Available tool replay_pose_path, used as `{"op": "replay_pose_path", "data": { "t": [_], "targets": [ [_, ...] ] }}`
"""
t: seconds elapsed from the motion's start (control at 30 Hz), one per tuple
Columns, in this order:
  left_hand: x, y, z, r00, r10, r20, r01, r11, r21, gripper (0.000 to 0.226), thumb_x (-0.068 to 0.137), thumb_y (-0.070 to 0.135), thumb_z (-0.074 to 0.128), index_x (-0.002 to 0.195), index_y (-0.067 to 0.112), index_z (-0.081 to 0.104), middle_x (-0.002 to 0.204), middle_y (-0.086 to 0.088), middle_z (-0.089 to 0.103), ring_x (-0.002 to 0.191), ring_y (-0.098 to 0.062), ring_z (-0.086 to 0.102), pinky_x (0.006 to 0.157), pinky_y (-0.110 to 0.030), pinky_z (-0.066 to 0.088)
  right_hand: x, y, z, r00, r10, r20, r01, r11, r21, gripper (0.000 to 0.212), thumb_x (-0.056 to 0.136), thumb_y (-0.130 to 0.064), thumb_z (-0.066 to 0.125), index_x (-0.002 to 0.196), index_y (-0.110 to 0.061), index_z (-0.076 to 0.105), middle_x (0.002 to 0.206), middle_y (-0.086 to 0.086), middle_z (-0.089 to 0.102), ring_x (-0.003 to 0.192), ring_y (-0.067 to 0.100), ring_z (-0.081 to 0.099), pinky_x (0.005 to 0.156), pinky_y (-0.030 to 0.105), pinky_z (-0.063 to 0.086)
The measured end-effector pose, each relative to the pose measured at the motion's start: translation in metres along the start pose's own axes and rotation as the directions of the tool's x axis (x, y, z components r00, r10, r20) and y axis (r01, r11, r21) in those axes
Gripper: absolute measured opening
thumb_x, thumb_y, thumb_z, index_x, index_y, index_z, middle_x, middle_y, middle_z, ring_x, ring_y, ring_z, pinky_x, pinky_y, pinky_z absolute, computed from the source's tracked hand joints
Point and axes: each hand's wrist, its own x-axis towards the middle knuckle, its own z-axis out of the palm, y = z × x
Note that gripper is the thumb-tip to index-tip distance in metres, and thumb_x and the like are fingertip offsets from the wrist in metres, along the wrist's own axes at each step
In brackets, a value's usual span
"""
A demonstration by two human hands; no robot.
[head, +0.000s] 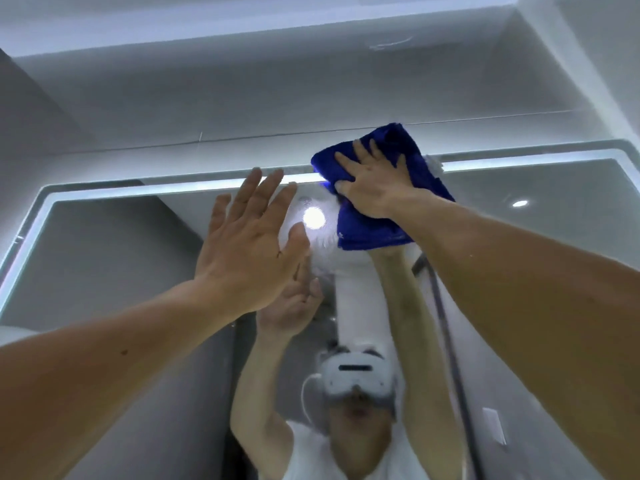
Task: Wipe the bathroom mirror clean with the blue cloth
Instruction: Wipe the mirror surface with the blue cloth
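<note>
— What fills the view?
— Pale grey wall (pixel 173 98) above, then a big bathroom mirror (pixel 104 254) with rounded corners and a glowing light strip (pixel 519 164) along its top edge.
— And the blue cloth (pixel 367 233)?
— Folded into a near-square pad at the mirror's upper edge, right of centre. It's tilted, one corner pointing up over the strip onto the wall; no clear long axis.
— Hands?
— Right hand (pixel 374 181) flat on the cloth, fingers spread. Left hand (pixel 249 244) raised at the glass, fingers straight, holding nothing.
</note>
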Motion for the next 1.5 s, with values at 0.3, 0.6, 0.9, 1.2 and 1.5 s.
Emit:
{"op": "replay_pose_path", "data": {
  "t": [0.3, 0.6, 0.9, 1.2, 1.5],
  "targets": [
    [-0.002, 0.002, 0.002, 1.0, 0.027, 0.001, -0.027, 0.999, 0.037, 0.077, 0.086, 0.057, 0.003, 0.156, 0.027, 0.013, 0.165, 0.01, 0.001, 0.15, -0.007, -0.011, 0.122, -0.04, -0.004, -0.071, -0.009, 0.024, 0.818, -0.575, 0.014, 0.571, 0.809, -0.138, 0.056, 0.099, -0.048, 0.03, 0.153, -0.04, 0.022, 0.164, -0.012, 0.008, 0.15, 0.01, -0.002, 0.115, 0.035, -0.013],
    [0.006, -0.022, -0.002, 0.999, -0.032, 0.042, 0.029, 0.997, 0.07, 0.072, 0.089, 0.055, 0.01, 0.156, 0.03, 0.009, 0.164, 0.013, -0.005, 0.148, -0.005, -0.016, 0.122, -0.039, -0.008, -0.059, 0.033, 0.006, 0.972, -0.231, -0.051, 0.229, 0.972, -0.044, 0.056, 0.101, -0.046, 0.034, 0.153, -0.045, 0.014, 0.164, -0.013, 0.0, 0.151, 0.012, -0.003, 0.118, 0.05, -0.003],
    [-0.007, -0.059, 0.003, 0.996, -0.076, 0.053, 0.07, 0.992, 0.102, 0.072, 0.088, 0.054, 0.012, 0.156, 0.029, 0.013, 0.164, 0.011, 0.0, 0.149, -0.006, -0.011, 0.121, -0.038, -0.006, -0.015, -0.009, 0.017, 0.984, -0.176, -0.022, 0.173, 0.98, -0.099, 0.059, 0.1, -0.047, 0.026, 0.154, -0.043, 0.004, 0.165, -0.007, -0.008, 0.151, 0.021, -0.01, 0.115, 0.057, -0.007],
    [-0.014, -0.051, 0.005, 0.996, -0.092, -0.004, 0.092, 0.995, 0.05, 0.08, 0.084, 0.058, 0.009, 0.155, 0.024, 0.022, 0.164, 0.006, 0.01, 0.151, -0.01, -0.002, 0.122, -0.044, 0.003, -0.181, -0.002, 0.049, 0.626, -0.761, 0.169, 0.78, 0.617, -0.106, 0.058, 0.091, -0.045, 0.038, 0.149, -0.042, 0.034, 0.163, -0.013, 0.016, 0.151, 0.014, 0.007, 0.119, 0.043, -0.009],
    [-0.024, -0.044, -0.005, 0.996, -0.072, 0.045, 0.07, 0.996, 0.052, 0.073, 0.089, 0.053, 0.014, 0.155, 0.023, 0.021, 0.165, 0.004, 0.009, 0.151, -0.011, -0.003, 0.121, -0.046, 0.004, -0.102, 0.025, 0.021, 0.96, -0.279, 0.012, 0.279, 0.959, -0.056, 0.058, 0.099, -0.044, 0.034, 0.153, -0.046, 0.012, 0.164, -0.014, -0.003, 0.151, 0.015, -0.004, 0.118, 0.049, -0.005]
  ]
}}
